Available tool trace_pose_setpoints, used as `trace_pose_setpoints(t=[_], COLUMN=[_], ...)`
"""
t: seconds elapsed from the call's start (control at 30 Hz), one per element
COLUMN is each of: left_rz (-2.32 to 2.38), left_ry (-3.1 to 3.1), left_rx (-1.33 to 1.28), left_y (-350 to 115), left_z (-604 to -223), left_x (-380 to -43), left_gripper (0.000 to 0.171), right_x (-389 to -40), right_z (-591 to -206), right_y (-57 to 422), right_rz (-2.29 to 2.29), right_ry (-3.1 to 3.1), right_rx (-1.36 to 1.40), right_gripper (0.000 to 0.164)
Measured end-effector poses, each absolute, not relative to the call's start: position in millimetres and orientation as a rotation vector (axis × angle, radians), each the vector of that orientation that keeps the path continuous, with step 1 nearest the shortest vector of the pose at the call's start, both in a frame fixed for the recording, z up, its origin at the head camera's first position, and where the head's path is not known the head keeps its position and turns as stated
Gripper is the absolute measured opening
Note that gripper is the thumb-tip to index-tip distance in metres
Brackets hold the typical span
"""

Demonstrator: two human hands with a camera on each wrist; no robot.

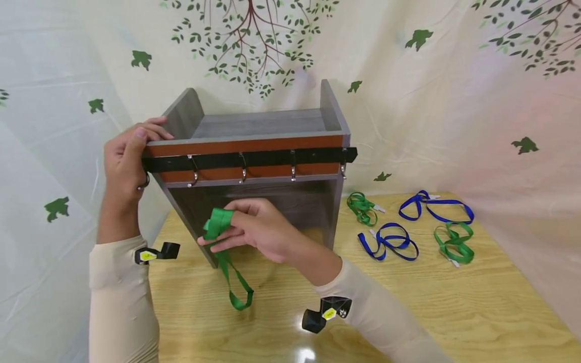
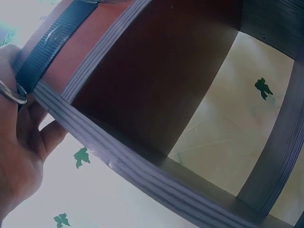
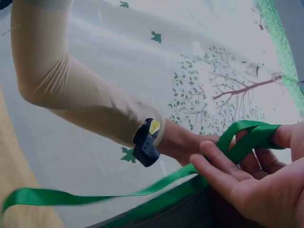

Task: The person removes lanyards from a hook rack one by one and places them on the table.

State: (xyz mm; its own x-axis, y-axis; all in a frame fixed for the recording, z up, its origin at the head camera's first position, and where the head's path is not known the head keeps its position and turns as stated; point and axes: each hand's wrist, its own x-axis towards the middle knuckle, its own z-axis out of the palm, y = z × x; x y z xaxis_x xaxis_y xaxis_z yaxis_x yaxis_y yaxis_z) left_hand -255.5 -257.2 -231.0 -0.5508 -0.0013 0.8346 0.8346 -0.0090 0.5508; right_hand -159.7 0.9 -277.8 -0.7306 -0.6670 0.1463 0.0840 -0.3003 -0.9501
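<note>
A grey wooden shelf unit (image 1: 263, 123) stands on the table, with a black strip (image 1: 268, 158) of several metal hooks across its brown front board; the hooks are bare. My left hand (image 1: 124, 161) grips the unit's upper left corner, thumb at the front and fingers over the side. In front of the unit's opening, below the hooks, my right hand (image 1: 260, 229) holds a green lanyard (image 1: 221, 220) by a folded loop between thumb and fingers. The rest of that lanyard dangles beneath the hand, and in the right wrist view the green ribbon (image 3: 71, 198) trails off leftward.
Right of the unit on the wooden table (image 1: 408, 302) lie two blue lanyards, one nearer (image 1: 395, 242) and one farther (image 1: 436, 203). Beside them are a bundled green lanyard (image 1: 361, 207) and another green lanyard (image 1: 455, 242). A leaf-printed curtain (image 1: 386, 101) hangs behind.
</note>
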Motion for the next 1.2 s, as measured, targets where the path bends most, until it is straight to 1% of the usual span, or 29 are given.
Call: trace_pose_setpoints(t=[0.17, 0.33, 0.47, 0.57, 0.67, 0.8, 0.87, 0.9, 1.03, 1.13, 1.2], left_rz=[-1.627, -1.632, -1.622, -1.618, -1.614, -1.612, -1.607, -1.607, -1.594, -1.587, -1.587], left_ry=[-1.593, -1.583, -1.595, -1.590, -1.588, -1.591, -1.595, -1.593, -1.593, -1.591, -1.589], left_rx=[-0.873, -0.889, -0.888, -0.893, -0.897, -0.900, -0.900, -0.901, -0.901, -0.911, -0.919], left_y=[-255.6, -254.9, -254.7, -255.2, -255.5, -255.1, -255.3, -255.4, -256.1, -256.0, -255.7], left_z=[-231.0, -230.7, -232.7, -233.1, -232.1, -231.2, -231.0, -231.1, -230.8, -230.3, -230.4], left_x=[-256.5, -258.6, -258.7, -257.9, -257.2, -257.0, -256.8, -256.7, -256.4, -257.2, -257.7], left_gripper=[0.037, 0.038, 0.038, 0.038, 0.038, 0.038, 0.038, 0.038, 0.038, 0.038, 0.039], right_x=[-154.9, -153.6, -152.3, -151.4, -150.0, -148.9, -149.2, -149.5, -147.1, -144.2, -142.0], right_z=[-282.2, -284.9, -286.7, -288.8, -291.1, -292.5, -293.6, -294.3, -298.2, -301.0, -302.4], right_y=[11.9, 25.2, 34.4, 39.8, 45.4, 52.6, 54.8, 55.6, 59.4, 63.0, 65.7], right_rz=[-2.132, -2.208, -2.197, -2.195, -2.208, -2.217, -2.232, -2.240, -2.284, -2.335, -2.374], right_ry=[1.594, 1.694, 1.727, 1.669, 1.620, 1.542, 1.492, 1.464, 1.379, 1.334, 1.290], right_rx=[-0.843, -0.918, -0.975, -1.107, -1.245, -1.410, -1.465, -1.478, -1.469, -1.433, -1.409], right_gripper=[0.032, 0.038, 0.047, 0.057, 0.064, 0.066, 0.063, 0.062, 0.069, 0.084, 0.089])
